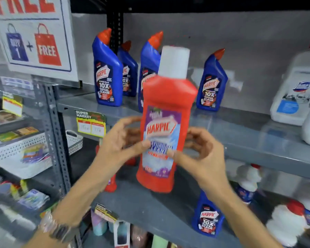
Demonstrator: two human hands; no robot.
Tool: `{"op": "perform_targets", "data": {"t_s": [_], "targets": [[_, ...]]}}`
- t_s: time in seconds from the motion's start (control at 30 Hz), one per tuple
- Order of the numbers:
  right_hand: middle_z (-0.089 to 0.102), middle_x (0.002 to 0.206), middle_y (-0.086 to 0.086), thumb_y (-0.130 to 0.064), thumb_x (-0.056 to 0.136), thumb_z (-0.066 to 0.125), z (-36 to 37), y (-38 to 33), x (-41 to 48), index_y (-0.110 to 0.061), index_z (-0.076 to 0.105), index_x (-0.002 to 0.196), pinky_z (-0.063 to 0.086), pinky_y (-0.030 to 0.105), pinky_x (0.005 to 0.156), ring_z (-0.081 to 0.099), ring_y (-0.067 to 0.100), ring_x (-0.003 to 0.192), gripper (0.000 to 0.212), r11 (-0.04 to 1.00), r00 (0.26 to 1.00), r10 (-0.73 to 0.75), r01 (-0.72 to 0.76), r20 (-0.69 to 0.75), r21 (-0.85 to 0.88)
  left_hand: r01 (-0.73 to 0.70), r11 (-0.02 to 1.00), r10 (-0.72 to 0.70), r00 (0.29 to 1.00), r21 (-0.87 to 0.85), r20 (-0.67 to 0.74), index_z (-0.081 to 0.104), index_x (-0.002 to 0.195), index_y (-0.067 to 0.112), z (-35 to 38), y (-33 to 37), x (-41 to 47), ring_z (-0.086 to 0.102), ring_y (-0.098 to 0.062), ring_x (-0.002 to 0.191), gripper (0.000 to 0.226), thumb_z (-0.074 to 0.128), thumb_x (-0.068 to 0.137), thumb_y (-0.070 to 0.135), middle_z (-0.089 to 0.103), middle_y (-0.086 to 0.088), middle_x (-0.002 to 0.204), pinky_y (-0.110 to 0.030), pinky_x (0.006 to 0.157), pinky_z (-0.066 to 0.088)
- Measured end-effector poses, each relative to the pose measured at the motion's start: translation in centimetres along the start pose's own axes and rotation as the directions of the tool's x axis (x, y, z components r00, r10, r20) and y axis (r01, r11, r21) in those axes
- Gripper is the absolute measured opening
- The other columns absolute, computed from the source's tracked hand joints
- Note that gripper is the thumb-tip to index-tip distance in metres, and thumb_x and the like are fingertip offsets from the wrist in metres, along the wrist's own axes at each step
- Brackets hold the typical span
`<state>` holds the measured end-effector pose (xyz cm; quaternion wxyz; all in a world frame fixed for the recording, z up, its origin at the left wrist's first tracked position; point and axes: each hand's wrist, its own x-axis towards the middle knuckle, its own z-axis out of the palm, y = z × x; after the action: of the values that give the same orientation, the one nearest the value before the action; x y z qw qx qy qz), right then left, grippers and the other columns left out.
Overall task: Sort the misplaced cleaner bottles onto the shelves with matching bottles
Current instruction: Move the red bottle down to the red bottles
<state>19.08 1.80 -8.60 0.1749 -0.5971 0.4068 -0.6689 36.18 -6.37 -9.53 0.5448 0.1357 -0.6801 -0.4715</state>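
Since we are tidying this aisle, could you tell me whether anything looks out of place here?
Yes. One blue Harpic bottle stands on the lower shelf beside white bottles, away from its matching group above. The red Harpic bottle is off the shelves, between both hands.

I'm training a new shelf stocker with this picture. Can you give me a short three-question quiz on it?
1. True or false: the red bottle has a white cap.
2. Which hands touch the red bottle? A) left hand only B) right hand only C) both
3. Fill in: the bottles standing on the upper shelf behind the red one are blue bottles with ____ caps.

Key: 1 true; 2 C; 3 red (orange-red).
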Motion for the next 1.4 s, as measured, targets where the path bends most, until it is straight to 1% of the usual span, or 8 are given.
{"op": "perform_targets", "data": {"t_s": [0.13,0.47,0.63,0.8,1.07,1.13,1.23,1.4], "targets": [[0.074,0.075,-0.013,0.006,0.058,0.083,1.3,6.5,-4.2,-0.021,0.063,0.081,0.051,0.013,0.056,0.066,0.0,0.065,0.041,0.989,0.989,0.147,-0.147,-0.001,-0.031,0.146,0.989,-0.146,0.989,0.001,-0.038,0.061,0.101,0.04,-1.5,-6.8,-4.0,0.068,-0.01,0.088,0.055,0.083,0.052,0.051,0.073,0.007,0.096,-0.02,0.073,0.054],[0.074,0.079,-0.001,0.003,0.061,0.082,1.9,22.4,-6.2,-0.017,0.063,0.083,0.058,0.031,0.073,0.069,0.009,0.077,0.035,0.859,0.891,0.446,-0.453,-0.083,-0.239,0.417,0.908,-0.416,0.909,0.041,-0.04,0.052,0.106,0.02,-3.5,-22.6,-5.3,0.066,-0.009,0.096,0.072,0.083,0.051,0.054,0.064,-0.004,0.108,-0.024,0.08,0.054],[0.069,0.084,-0.006,0.002,0.063,0.082,2.0,25.2,-4.9,-0.019,0.06,0.082,0.05,0.006,0.065,0.066,-0.006,0.074,0.035,0.812,0.867,0.492,-0.491,-0.08,-0.316,0.442,0.893,-0.441,0.897,0.085,-0.03,0.052,0.104,0.025,-3.8,-26.6,-4.3,0.066,-0.005,0.094,0.064,0.081,0.053,0.049,0.065,0.001,0.107,-0.024,0.082,0.054],[0.068,0.083,-0.006,0.004,0.065,0.08,2.1,26.9,-4.8,-0.019,0.057,0.08,0.051,0.007,0.063,0.066,-0.007,0.071,0.036,0.791,0.852,0.512,-0.518,-0.112,-0.324,0.448,0.892,-0.448,0.894,0.065,-0.008,0.051,0.106,0.025,-3.9,-28.0,-3.7,0.065,-0.004,0.097,0.052,0.075,0.06,0.036,0.063,-0.001,0.11,-0.019,0.08,0.053],[0.065,0.088,-0.01,-0.004,0.069,0.079,2.1,27.5,-5.1,-0.026,0.051,0.081,0.052,0.006,0.064,0.064,0.003,0.082,0.038,0.793,0.834,0.545,-0.545,-0.079,-0.272,0.462,0.886,-0.462,0.887,0.04,-0.016,0.051,0.107,0.029,-3.6,-28.3,-4.1,0.065,-0.004,0.098,0.052,0.074,0.06,0.039,0.064,0.0,0.112,-0.017,0.08,0.052],[0.067,0.091,-0.007,-0.003,0.07,0.079,2.1,27.2,-5.1,-0.025,0.053,0.085,0.056,0.014,0.073,0.065,0.003,0.083,0.037,0.798,0.831,0.552,-0.551,-0.067,-0.244,0.469,0.882,-0.468,0.883,0.034,-0.027,0.052,0.108,0.029,-3.4,-28.0,-4.1,0.065,-0.005,0.098,0.051,0.074,0.063,0.035,0.064,0.0,0.112,-0.016,0.079,0.052],[0.065,0.114,0.002,-0.003,0.069,0.08,1.9,26.4,-6.1,-0.015,0.055,0.112,0.053,0.032,0.094,0.064,0.011,0.103,0.051,0.818,0.829,0.552,-0.56,-0.092,-0.132,0.463,0.886,-0.46,0.882,0.006,-0.102,0.052,0.112,0.025,-2.6,-27.2,-4.8,0.061,-0.005,0.102,0.044,0.073,0.076,0.009,0.062,0.001,0.113,-0.012,0.08,0.049],[0.055,0.123,-0.015,-0.012,0.073,0.078,0.9,22.9,-8.9,-0.022,0.052,0.119,0.04,0.012,0.099,0.053,-0.001,0.115,0.054,0.878,0.876,0.429,-0.462,-0.222,-0.128,0.336,0.942,-0.301,0.856,0.009,-0.42,0.055,0.116,0.017,0.7,-25.3,-7.1,0.055,-0.013,0.111,0.033,0.064,0.084,0.011,0.058,-0.009,0.121,-0.026,0.094,0.047]]}}
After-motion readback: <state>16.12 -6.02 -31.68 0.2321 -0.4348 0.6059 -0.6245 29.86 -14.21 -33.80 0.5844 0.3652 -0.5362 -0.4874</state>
